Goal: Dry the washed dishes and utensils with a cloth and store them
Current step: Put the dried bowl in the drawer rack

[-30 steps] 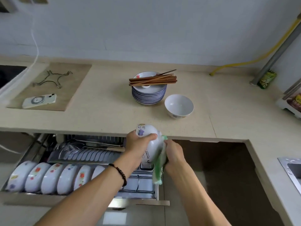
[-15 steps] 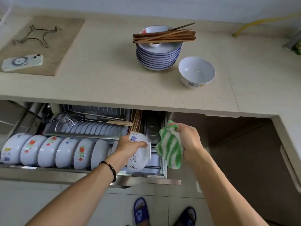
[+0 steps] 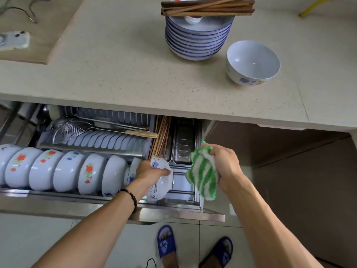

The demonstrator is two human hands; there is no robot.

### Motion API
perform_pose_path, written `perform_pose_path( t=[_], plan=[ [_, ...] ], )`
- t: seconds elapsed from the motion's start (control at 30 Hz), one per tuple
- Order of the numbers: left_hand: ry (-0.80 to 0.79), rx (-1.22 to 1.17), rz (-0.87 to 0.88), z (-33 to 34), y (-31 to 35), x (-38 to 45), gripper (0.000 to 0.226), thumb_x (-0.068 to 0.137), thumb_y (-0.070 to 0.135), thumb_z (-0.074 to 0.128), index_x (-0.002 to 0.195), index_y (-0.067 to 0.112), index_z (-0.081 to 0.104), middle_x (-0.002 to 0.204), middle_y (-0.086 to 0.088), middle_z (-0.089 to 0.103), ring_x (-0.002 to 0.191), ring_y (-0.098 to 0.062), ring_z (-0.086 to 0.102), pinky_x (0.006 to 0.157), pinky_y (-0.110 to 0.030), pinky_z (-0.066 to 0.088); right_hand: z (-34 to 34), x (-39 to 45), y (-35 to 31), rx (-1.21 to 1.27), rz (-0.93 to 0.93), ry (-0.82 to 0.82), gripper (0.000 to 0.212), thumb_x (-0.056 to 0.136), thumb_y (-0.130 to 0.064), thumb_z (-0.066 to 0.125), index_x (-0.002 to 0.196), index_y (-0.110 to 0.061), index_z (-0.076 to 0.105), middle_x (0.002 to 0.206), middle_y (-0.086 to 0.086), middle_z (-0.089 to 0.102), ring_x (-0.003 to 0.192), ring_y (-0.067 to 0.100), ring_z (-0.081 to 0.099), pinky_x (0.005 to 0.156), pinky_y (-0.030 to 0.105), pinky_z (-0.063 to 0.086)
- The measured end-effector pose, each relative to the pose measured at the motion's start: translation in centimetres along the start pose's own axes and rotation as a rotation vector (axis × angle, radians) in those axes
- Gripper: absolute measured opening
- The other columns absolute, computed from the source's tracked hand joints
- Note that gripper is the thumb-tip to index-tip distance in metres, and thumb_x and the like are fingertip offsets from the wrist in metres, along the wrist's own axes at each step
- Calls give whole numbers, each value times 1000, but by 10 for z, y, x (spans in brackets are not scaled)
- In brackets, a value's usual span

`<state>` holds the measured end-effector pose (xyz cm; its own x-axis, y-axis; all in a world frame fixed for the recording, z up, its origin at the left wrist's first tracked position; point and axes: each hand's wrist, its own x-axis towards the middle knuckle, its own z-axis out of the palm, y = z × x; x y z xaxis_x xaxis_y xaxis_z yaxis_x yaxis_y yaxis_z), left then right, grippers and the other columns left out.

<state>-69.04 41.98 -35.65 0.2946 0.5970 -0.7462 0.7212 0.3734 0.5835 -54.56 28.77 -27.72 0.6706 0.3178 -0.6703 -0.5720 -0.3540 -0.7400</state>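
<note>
As the left hand [image 3: 149,172] grips it, the bowl [image 3: 161,182] stands on edge

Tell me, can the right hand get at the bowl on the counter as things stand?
Probably not yet: the right hand grips the striped cloth, though the bowl stands uncovered above it.

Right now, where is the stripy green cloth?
In the head view, the cloth is bunched in the right hand, over the open drawer's right end, beside the bowl the left hand holds.
</note>
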Motion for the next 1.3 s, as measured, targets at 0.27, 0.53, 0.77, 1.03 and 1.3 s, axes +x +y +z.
perform_pose_path(
  t=[0.27, 0.53, 0.77, 1.03, 1.3],
  plan=[
    [37, 25, -34, 10, -6, 24, 42, 72, 16, 89, 107, 6, 67, 103, -11, 71, 87, -28, 64, 64, -30, 48, -3, 13, 3, 8, 9, 10, 36, 84, 6, 40, 93, -1, 74, 94, 21, 73, 77, 31, 68, 82, 48, 59],
    [65, 149, -64, 11, -4, 28, 51, 76, 20, 87, 118, 5, 61, 107, -8, 63, 92, -25, 57, 72, -30, 47, 3, 18, 8, -38, 30, -22, 36, 86, 5, 40, 96, 0, 74, 79, 14, 70, 68, 27, 65, 72, 41, 58],
    [55, 332, -56, 14, -8, 23, 51, 79, 19, 85, 122, 8, 59, 119, -9, 65, 96, -25, 56, 80, -30, 47, 6, 19, 7, -107, 2, -50, 35, 88, 2, 41, 94, -6, 75, 77, 11, 70, 64, 23, 63, 68, 38, 57],
    [149, 602, 194, 11, 19, -7, 52, 90, 36, 69, 130, 9, 49, 126, -11, 56, 110, -31, 58, 85, -37, 52, 10, 8, -2, -145, 5, -53, 32, 91, 0, 44, 91, -10, 74, 71, 9, 69, 58, 21, 63, 64, 35, 57],
    [283, 989, 816, 17, 112, -72, 62, 95, 48, 56, 143, 12, 41, 150, -11, 37, 136, -26, 38, 108, -37, 40, -19, -3, -78, -153, -114, 35, 21, 93, -16, 52, 79, -6, 64, 73, 12, 62, 65, 23, 58, 66, 35, 50]
  ],
)
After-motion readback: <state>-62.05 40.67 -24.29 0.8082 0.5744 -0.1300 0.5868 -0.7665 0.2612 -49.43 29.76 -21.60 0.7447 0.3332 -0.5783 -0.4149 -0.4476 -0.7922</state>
